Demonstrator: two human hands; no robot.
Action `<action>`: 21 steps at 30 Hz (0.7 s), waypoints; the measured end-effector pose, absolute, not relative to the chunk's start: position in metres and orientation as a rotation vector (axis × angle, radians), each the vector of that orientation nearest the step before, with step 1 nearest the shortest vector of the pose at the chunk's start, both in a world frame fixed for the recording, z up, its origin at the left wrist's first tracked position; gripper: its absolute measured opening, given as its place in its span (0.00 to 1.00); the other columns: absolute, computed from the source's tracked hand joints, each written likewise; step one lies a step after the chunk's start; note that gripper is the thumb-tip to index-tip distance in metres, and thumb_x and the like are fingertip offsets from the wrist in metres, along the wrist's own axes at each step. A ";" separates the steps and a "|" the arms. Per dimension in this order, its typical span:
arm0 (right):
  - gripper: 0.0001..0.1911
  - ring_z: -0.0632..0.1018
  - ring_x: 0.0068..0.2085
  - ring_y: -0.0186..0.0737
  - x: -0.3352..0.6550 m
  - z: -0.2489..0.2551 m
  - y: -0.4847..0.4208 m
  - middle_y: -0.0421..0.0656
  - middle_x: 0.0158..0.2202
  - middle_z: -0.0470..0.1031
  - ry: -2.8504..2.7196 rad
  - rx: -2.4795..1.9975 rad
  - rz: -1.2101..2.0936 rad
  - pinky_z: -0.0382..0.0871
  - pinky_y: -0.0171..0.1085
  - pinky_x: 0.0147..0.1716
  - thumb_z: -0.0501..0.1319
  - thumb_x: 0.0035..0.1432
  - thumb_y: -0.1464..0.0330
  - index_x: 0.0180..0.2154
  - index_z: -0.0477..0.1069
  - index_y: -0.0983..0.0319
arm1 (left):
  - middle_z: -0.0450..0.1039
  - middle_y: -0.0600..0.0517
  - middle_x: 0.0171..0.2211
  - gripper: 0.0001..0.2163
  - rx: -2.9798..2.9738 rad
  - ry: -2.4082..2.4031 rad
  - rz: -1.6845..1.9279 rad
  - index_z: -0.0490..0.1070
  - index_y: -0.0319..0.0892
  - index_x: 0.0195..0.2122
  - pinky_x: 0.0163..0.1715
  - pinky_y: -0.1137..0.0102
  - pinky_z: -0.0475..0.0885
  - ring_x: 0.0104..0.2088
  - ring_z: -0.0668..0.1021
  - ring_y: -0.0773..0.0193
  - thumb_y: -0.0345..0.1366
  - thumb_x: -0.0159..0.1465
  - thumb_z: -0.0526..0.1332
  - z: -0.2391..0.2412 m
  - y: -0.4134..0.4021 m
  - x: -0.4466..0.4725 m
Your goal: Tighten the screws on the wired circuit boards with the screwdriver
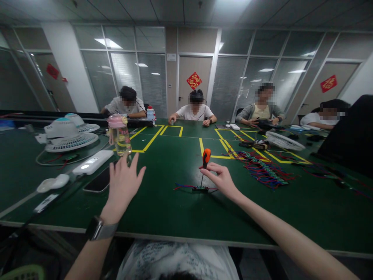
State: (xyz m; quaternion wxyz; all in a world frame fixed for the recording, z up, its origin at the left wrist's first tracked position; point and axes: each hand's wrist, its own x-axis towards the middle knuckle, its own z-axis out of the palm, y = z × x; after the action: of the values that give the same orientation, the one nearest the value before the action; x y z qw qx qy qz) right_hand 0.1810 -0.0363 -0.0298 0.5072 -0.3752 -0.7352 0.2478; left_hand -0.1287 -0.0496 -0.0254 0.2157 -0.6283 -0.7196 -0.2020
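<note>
My right hand (pixel 220 178) pinches a screwdriver (pixel 206 156) with an orange and black handle, held nearly upright. Its thin shaft points down to a small green circuit board (pixel 200 189) with red and blue wires, lying on the green table (pixel 163 217). Whether the tip touches the board is too small to tell. My left hand (pixel 124 181) is open with fingers spread, palm down, beside a dark phone (pixel 97 182) that it partly covers. Just beyond its fingertips stands a clear bottle (pixel 120 136) with a pink lid.
Wired circuit boards (pixel 264 167) lie in a row at right. White fans (pixel 70 134) and a white device (pixel 93 161) are at left; another fan part (pixel 284 140) is at far right. Yellow tape (pixel 153 138) marks the table. Several people sit across it.
</note>
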 end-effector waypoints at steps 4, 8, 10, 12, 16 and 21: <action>0.12 0.76 0.38 0.44 0.181 -0.028 -0.044 0.46 0.36 0.79 -1.799 -0.899 0.571 0.68 0.40 0.41 0.62 0.57 0.60 0.33 0.79 0.61 | 0.51 0.33 0.63 0.26 -1.633 -2.079 -0.381 0.57 0.40 0.63 0.54 0.36 0.49 0.61 0.57 0.33 0.46 0.66 0.45 -0.047 -0.051 -0.147; 0.11 0.77 0.37 0.44 0.179 -0.028 -0.047 0.46 0.34 0.78 -1.826 -0.889 0.522 0.67 0.40 0.41 0.62 0.57 0.61 0.31 0.79 0.61 | 0.50 0.37 0.65 0.26 -1.701 -2.169 -0.317 0.61 0.45 0.61 0.53 0.31 0.44 0.62 0.54 0.30 0.49 0.64 0.46 -0.049 -0.047 -0.149; 0.11 0.77 0.37 0.44 0.179 -0.029 -0.048 0.46 0.34 0.78 -1.837 -0.883 0.511 0.67 0.40 0.41 0.62 0.57 0.61 0.31 0.79 0.61 | 0.50 0.39 0.65 0.27 -1.726 -2.272 -0.292 0.61 0.47 0.61 0.52 0.31 0.45 0.61 0.57 0.30 0.51 0.64 0.45 -0.050 -0.044 -0.150; 0.11 0.77 0.38 0.44 0.179 -0.029 -0.048 0.46 0.35 0.78 -1.848 -0.880 0.509 0.67 0.39 0.41 0.62 0.57 0.61 0.31 0.79 0.61 | 0.50 0.39 0.65 0.28 -1.741 -2.366 -0.279 0.59 0.49 0.62 0.51 0.30 0.45 0.59 0.60 0.30 0.53 0.64 0.44 -0.050 -0.043 -0.152; 0.11 0.77 0.39 0.44 0.180 -0.029 -0.050 0.46 0.36 0.78 -1.862 -0.884 0.521 0.67 0.39 0.42 0.62 0.58 0.61 0.33 0.79 0.61 | 0.50 0.39 0.66 0.29 -1.725 -2.381 -0.298 0.57 0.50 0.63 0.51 0.29 0.43 0.61 0.57 0.30 0.54 0.63 0.43 -0.049 -0.044 -0.153; 0.12 0.77 0.39 0.44 0.180 -0.029 -0.050 0.46 0.37 0.78 -1.861 -0.890 0.531 0.67 0.39 0.42 0.61 0.58 0.61 0.33 0.79 0.61 | 0.51 0.39 0.65 0.30 -1.734 -2.456 -0.305 0.58 0.50 0.63 0.51 0.29 0.43 0.60 0.59 0.27 0.55 0.62 0.44 -0.046 -0.044 -0.152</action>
State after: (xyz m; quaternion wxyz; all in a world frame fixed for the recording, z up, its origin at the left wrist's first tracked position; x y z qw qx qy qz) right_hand 0.1804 -0.0496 -0.0294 0.4844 -0.3657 -0.7643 0.2180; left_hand -0.1523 -0.0438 -0.0460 0.0599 -0.5727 -0.8113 -0.1008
